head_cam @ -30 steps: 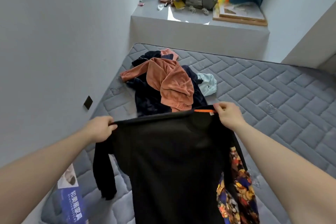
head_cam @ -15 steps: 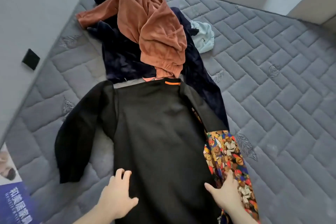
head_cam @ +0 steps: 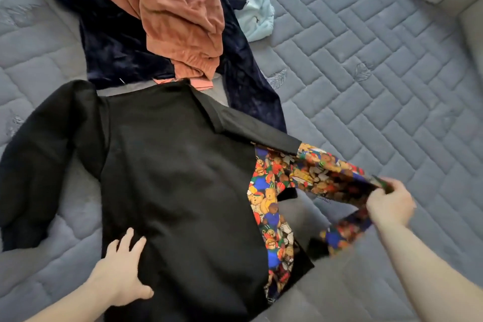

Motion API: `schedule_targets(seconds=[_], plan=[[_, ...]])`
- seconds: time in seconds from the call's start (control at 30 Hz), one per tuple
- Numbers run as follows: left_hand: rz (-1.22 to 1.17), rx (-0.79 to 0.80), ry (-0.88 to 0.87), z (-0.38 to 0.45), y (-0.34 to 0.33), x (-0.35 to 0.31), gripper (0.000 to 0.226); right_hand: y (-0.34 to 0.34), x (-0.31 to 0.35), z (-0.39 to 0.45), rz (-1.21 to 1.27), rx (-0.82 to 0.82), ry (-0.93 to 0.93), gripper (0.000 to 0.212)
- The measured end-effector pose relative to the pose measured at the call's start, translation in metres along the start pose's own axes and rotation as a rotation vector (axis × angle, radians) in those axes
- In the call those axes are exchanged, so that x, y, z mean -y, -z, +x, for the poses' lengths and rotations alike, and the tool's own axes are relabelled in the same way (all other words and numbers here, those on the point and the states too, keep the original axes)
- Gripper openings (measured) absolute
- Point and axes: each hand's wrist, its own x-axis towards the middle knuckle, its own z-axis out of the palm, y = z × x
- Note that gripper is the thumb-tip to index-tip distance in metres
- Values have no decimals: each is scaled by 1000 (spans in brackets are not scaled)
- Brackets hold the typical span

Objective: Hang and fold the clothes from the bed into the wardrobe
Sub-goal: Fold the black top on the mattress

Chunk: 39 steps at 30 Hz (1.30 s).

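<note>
Covering grey quilted mattress (head_cam: 366,65): black top (head_cam: 177,178), heaped clothes (head_cam: 167,13).

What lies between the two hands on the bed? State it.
In the head view, the black long-sleeved top with its teddy-bear print panel spans the stretch from left hand to right hand.

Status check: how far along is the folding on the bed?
Done: the black top lies spread flat on the mattress. In hand: the left hand presses its hem while the right hand lifts the bear-print sleeve. Left: every fold, plus the rust, navy and pale blue garments.
</note>
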Motion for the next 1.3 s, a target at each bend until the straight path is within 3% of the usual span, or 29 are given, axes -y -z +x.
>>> schedule_targets(seconds=[0.13, 0.2, 0.3, 0.4, 0.47, 0.57, 0.73, 0.8, 0.9, 0.97, 1.0, 1.07, 1.13, 1.23, 1.3], plan=[[-5, 103, 79, -1, 12, -17, 135, -1, 28, 43, 106, 122, 248, 59], [20, 134, 101, -1, 11, -21, 137, -17, 22, 31, 112, 223, 271, 61], [57, 182, 125, 0, 6, -26, 142, -48, -23, -24, -55, 567, 176, 51], [67, 191, 146, 6, -2, -30, 147, -72, -80, -94, -274, 916, 40, 78], [86, 197, 153, 10, -6, -30, 150, -76, -111, -131, -333, 921, 30, 69], [99, 199, 158, 11, -17, -25, 154, -68, -143, -167, -347, 865, -12, 29], [109, 110, 152, 6, -29, -16, 152, -39, -195, -192, -455, 1098, -99, 31], [71, 80, 163, 0, -27, -15, 145, -30, -208, -185, -507, 1122, -155, 22], [-145, -94, 211, -11, -30, -14, 121, -18, -203, -176, -582, 1105, -162, 38], [-349, -286, 322, -20, -40, -12, 106, -18, -182, -168, -583, 996, -120, 58], [-430, -310, 405, -23, -46, -12, 103, -19, -168, -163, -535, 913, -56, 60], [-577, -217, 568, -30, -62, -4, 99, -28, -132, -158, -418, 799, 69, 55], [-694, -111, 631, -37, -78, 6, 83, -45, -94, -161, -313, 808, 147, 50], [-674, -65, 535, -49, -94, 21, 36, -76, -51, -181, -234, 920, 235, 55], [-603, -71, 487, -58, -102, 35, 27, -89, -35, -198, -322, 988, 279, 62]])
